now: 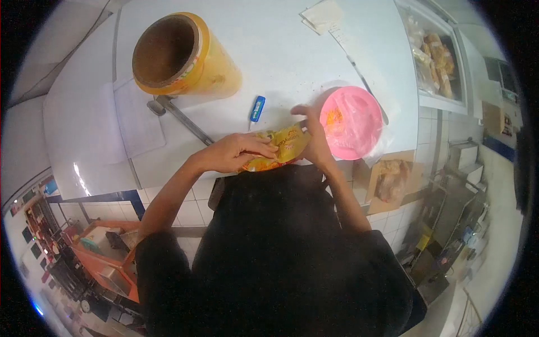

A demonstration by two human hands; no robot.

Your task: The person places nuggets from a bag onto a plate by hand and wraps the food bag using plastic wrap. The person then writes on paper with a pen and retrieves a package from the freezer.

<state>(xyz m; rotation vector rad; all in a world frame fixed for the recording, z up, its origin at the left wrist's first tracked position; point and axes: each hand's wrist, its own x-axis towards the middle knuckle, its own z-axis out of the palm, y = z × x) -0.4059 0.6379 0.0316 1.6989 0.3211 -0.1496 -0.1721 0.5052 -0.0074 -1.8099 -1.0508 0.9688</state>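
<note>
A shiny yellow printed packet (289, 144) lies across my body at the table's near edge. My left hand (238, 151) rests on its left end, with fingers pressed onto the wrapper. At the other end, my right hand (316, 140) grips the packet near its top corner, with one finger raised. Just beyond the packet is a small blue-handled tool (257, 109) with a thin tip. Right of my right hand sits a round pink dish (368, 115) with clear plastic and orange bits (334, 119) inside. The packet's underside is hidden.
A large yellow roll with a hollow cardboard core (222, 73) stands at the back left, beside a metal bar (182, 120). Papers (322, 15) lie at the far edge. Below the table on the right is an open cardboard box (364, 181); an orange cart (92, 254) stands lower left.
</note>
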